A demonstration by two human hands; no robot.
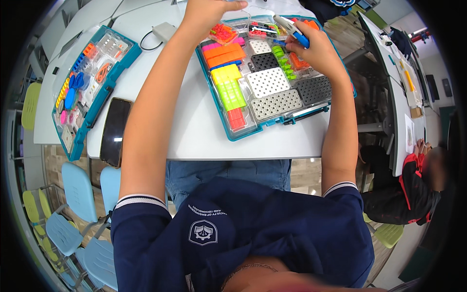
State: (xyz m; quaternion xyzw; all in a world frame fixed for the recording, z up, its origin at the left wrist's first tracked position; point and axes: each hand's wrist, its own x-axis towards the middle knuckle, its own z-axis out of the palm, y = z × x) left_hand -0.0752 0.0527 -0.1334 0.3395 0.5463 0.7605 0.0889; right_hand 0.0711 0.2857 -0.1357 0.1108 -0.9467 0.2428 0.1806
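A teal case (235,138) of construction-kit parts lies on the white table in front of me. Its clear compartments hold orange, yellow, lime and red pieces, white hole plates (268,82) and dark grey hole plates. My right hand (314,48) is above the case's far right part, closed round a slim white-and-blue piece (294,31) whose exact kind I cannot make out. My left hand (206,17) reaches past the case's far left corner, beside a small bin of orange-red pieces (224,34). Its thumb points right, while the other fingers are cut off by the upper edge.
A second teal case (108,73) with electronic parts and cables sits at the left. A black phone (116,131) lies near the table's front edge, and a grey box with a cable (164,31) is behind it. Blue chairs (78,190) stand left; another person (408,190) sits right.
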